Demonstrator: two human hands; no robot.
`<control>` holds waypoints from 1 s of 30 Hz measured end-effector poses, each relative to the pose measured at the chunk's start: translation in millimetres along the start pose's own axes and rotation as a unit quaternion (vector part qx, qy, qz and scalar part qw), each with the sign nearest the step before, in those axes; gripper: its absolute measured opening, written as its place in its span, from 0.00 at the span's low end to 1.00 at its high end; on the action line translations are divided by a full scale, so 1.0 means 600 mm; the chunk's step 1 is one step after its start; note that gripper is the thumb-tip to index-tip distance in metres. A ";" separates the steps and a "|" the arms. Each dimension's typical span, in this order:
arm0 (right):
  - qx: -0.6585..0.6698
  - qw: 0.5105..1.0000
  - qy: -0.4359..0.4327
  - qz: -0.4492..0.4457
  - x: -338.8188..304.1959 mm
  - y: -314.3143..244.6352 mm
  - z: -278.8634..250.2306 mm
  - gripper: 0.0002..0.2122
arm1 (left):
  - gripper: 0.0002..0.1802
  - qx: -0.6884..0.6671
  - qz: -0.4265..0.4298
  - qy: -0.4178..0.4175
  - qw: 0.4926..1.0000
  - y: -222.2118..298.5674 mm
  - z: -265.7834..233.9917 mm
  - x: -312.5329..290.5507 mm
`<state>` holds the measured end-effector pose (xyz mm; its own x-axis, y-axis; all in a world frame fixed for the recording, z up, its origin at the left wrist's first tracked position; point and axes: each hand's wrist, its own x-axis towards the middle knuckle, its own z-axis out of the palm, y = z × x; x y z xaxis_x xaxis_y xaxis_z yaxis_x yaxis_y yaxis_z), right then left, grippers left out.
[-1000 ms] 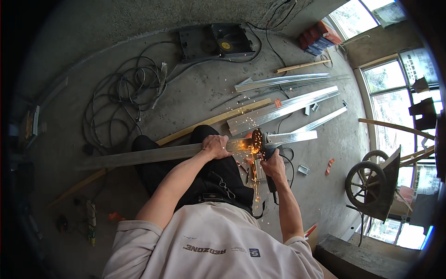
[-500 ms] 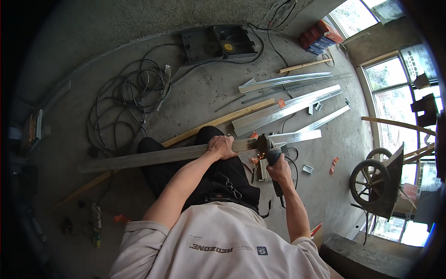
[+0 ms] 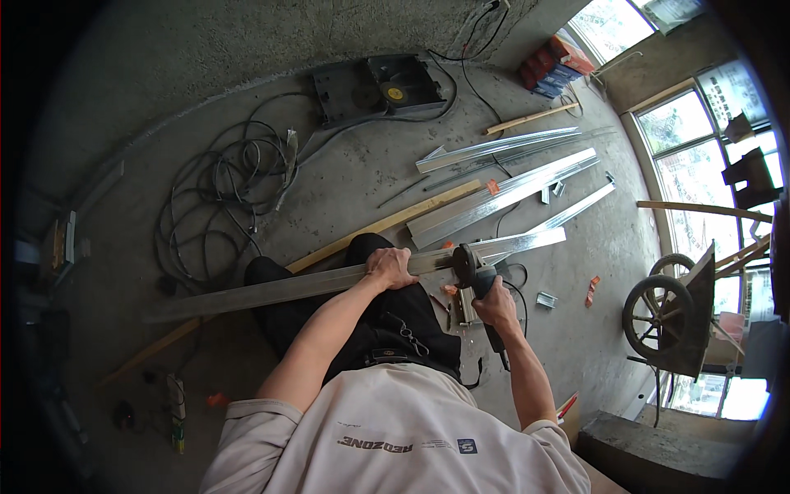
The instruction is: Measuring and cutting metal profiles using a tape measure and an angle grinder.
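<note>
A long metal channel lies across my thighs, its left part reaching out over the floor. My left hand is wrapped over it above my knee, gripping it. In my right hand is an angle grinder, held by its body with the cord end pointing down. Its disc and guard stand at the channel, to the right of my left hand. The guard hides where the disc meets the metal. Beyond the disc, a bright metal length extends right; whether it is joined to the channel, I cannot tell.
Ahead lie several metal profiles and a wooden strip. A coiled black cable covers floor at left, near an open black case. Offcuts lie right. A wheeled cart stands by the windows, boxes at far right.
Orange sparks below the grinder's disc are gone from view. The grinder and both hands keep nearly the same places, while the whole view has shifted slightly.
</note>
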<state>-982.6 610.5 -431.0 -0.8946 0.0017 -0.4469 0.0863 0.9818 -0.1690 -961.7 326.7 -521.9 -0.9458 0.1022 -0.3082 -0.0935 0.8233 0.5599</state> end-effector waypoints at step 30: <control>-0.055 0.997 -0.045 0.001 -0.002 -0.002 -0.022 0.30 | 0.33 -0.003 0.003 0.015 1.000 -0.006 0.006 0.003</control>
<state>-987.3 611.6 -418.4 -0.8506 -0.0080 -0.5258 0.0355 0.9967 -0.0725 -962.1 326.1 -527.3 -0.9550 0.0902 -0.2826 -0.0899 0.8199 0.5655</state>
